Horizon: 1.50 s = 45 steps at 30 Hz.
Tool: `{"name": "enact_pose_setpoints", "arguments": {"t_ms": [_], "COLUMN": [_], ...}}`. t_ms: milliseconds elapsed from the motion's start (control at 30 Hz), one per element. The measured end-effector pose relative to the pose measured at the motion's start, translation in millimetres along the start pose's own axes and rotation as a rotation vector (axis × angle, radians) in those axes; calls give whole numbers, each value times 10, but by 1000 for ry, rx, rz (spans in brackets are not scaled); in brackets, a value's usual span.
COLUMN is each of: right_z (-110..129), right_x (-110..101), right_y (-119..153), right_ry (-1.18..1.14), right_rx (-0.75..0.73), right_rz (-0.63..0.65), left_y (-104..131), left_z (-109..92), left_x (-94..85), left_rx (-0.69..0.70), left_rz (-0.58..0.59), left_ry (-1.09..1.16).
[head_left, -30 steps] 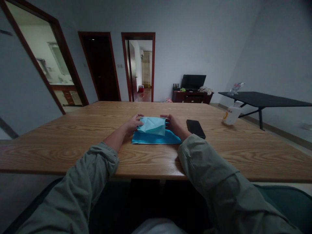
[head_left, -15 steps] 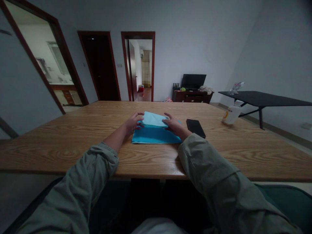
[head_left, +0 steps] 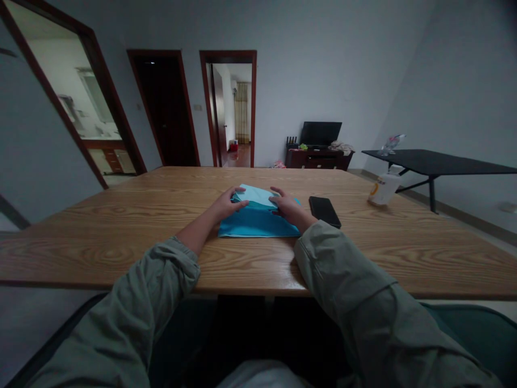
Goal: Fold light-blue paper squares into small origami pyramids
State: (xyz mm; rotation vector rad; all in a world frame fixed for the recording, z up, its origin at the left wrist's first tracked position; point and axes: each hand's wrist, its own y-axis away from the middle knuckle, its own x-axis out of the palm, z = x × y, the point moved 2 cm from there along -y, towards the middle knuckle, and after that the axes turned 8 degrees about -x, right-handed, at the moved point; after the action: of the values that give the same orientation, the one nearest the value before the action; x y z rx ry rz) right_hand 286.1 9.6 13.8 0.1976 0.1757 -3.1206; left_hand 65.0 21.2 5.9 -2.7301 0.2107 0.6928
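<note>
A bright blue folded sheet point(head_left: 258, 223) lies on the wooden table in front of me; I cannot tell whether it is cloth or paper. Its far part is turned over and shows a pale blue side. My left hand point(head_left: 229, 205) grips the left end of this turned-over part, its thumb on the near fold and its fingers at the far edge. At the right end, my right hand point(head_left: 287, 207) holds the same part, thumb on top and some fingers hidden. A black phone point(head_left: 323, 211) rests just right of my right hand.
The wooden table point(head_left: 133, 226) spreads wide around the sheet. Toward its right edge is a whitish translucent container point(head_left: 384, 188) with a yellow mark. Beyond stands a black table point(head_left: 440, 161). A television point(head_left: 321, 134) sits on a dark cabinet by the far wall.
My left hand has shifted slightly right and its thumb now lies over the near fold of the sheet. My right hand has hardly moved.
</note>
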Motion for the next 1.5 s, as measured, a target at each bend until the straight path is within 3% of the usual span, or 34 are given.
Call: {"name": "enact_pose_setpoints", "arguments": {"t_ms": [267,433,700,1000,1100,1333,1433,1500], "right_z": [-8,-35,-26,-16,-78,-182,-173,-172], "right_x": [-11,-19,-5,28,-33,-74,64,179], "right_y": [-12,-39,-48,-36,-100,-141,-39,31], "right_ry": [-7,-16,-26,10,214,1037,1221,1287], "right_rx": [20,13,9,-31,-73,-408,-459,-492], "right_rz": [-17,-8,-1,23,-17,-58,-7,127], "left_y": [62,48,-40,-89,-98,-45,-7,13], "left_z": [-109,-93,5,69,72,82,49,17], "left_x": [-52,-53,-52,-111,-127,-42,-4,8], "left_rx": [136,135,23,53,-5,-75,-76,-93], "left_rz": [-71,-5,-38,-138,-90,187,271,328], "left_ry": [-146,-88,67,-78,-105,-230,-274,-293]}}
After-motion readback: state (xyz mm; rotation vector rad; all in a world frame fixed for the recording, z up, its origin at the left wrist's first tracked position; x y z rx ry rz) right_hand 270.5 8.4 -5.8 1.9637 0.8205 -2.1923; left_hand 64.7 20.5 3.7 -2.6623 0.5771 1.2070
